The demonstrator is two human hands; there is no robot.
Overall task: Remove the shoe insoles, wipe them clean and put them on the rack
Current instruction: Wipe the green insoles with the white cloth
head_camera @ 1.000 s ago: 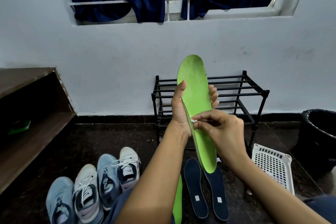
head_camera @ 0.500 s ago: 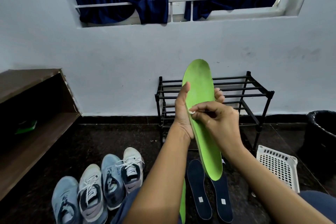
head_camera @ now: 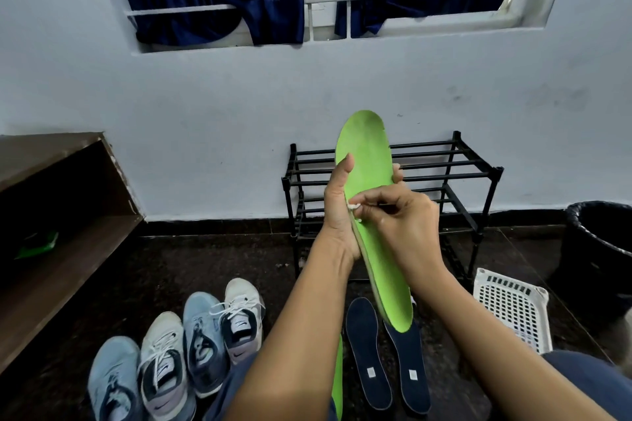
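Left hand (head_camera: 337, 212) grips the green insole (head_camera: 367, 161), right hand (head_camera: 407, 225) pinches a wipe (head_camera: 354, 206) against it; the rack (head_camera: 455, 164) beyond holds none yet.

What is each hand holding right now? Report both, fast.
Left hand: closed, gripping the green insole upright.
Right hand: closed, fingers pinching a small white wad against the insole.

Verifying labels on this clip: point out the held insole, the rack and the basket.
held insole (head_camera: 364, 137): head view, toe end above the thumb.
rack (head_camera: 444, 165): head view, top-tier bar, right of the insole.
basket (head_camera: 509, 308): head view, its perforated face.
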